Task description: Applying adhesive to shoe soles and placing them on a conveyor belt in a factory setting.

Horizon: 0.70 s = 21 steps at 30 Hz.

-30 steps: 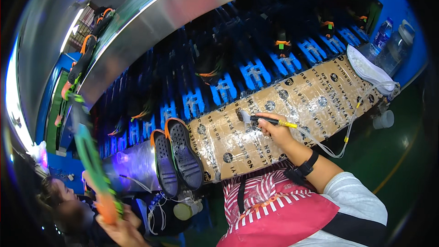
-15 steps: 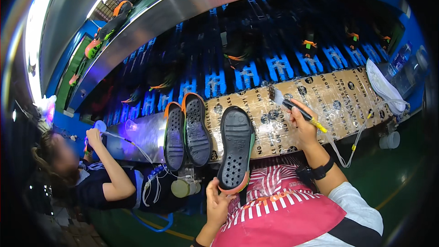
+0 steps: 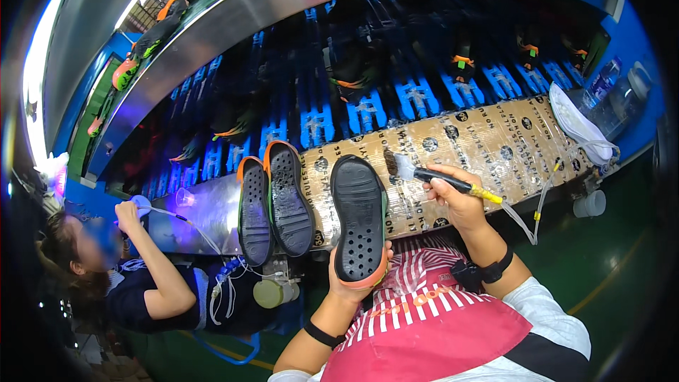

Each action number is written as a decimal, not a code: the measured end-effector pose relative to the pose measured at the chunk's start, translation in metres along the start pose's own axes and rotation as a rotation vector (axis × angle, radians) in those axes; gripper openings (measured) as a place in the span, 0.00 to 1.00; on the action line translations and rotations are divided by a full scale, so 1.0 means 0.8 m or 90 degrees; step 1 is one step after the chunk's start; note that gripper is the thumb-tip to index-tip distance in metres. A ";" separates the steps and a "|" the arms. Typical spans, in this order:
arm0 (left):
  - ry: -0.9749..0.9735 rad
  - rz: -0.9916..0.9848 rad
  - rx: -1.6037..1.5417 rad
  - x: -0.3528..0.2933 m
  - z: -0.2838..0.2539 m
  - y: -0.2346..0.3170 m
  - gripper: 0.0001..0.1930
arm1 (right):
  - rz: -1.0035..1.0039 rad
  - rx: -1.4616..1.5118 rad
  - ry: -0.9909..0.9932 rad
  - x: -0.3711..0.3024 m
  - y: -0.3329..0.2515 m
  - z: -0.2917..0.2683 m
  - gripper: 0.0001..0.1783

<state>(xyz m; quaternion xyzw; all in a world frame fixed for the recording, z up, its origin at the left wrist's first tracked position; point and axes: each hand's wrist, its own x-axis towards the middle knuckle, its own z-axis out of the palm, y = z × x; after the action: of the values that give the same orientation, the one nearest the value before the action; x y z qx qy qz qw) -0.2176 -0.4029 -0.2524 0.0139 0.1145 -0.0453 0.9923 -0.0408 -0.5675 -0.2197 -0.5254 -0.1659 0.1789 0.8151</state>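
My left hand (image 3: 344,284) is closed around the near end of a shoe sole (image 3: 358,216), black inside with an orange and green edge; its holes face up at the near end. To the right, my right hand (image 3: 456,198) grips a brush (image 3: 440,178) with a black and yellow handle. A clear tube runs from the handle's end. The dark bristles point left, a short way from the sole's right edge and not touching it. Two similar soles, one (image 3: 290,201) overlapping the other (image 3: 254,212), lie left of mine on the bench.
Taped printed cardboard (image 3: 495,141) covers the bench. Beyond it, blue racks (image 3: 417,99) carry dark shoes under a metal hood. A white cloth-like piece (image 3: 576,124) and a plastic bottle (image 3: 605,81) stand at right. A co-worker's arm (image 3: 159,262) is at left; a capped jar (image 3: 269,293) hangs below the bench.
My left hand has shifted from the sole's near left edge to wrap around its near end. The brush has come left and lower, closer to the sole, and the whole view has shifted slightly.
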 end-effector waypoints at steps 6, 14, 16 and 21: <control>0.138 0.083 0.180 0.004 0.006 -0.005 0.32 | 0.006 0.002 -0.015 -0.009 -0.021 0.013 0.15; -0.010 0.145 0.136 0.018 0.007 0.002 0.35 | -0.276 -0.227 -0.197 -0.014 -0.038 0.066 0.11; 0.085 0.220 0.193 0.022 0.006 -0.007 0.31 | -0.320 -0.288 -0.226 -0.013 -0.041 0.077 0.12; 0.011 0.160 0.293 0.014 0.001 -0.024 0.32 | -0.511 -0.491 -0.112 0.000 -0.031 0.101 0.12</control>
<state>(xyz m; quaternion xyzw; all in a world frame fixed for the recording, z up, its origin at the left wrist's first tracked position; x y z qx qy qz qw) -0.2086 -0.4232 -0.2544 0.2541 0.1072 0.0537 0.9597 -0.0750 -0.5128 -0.1650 -0.6641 -0.4734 -0.1760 0.5513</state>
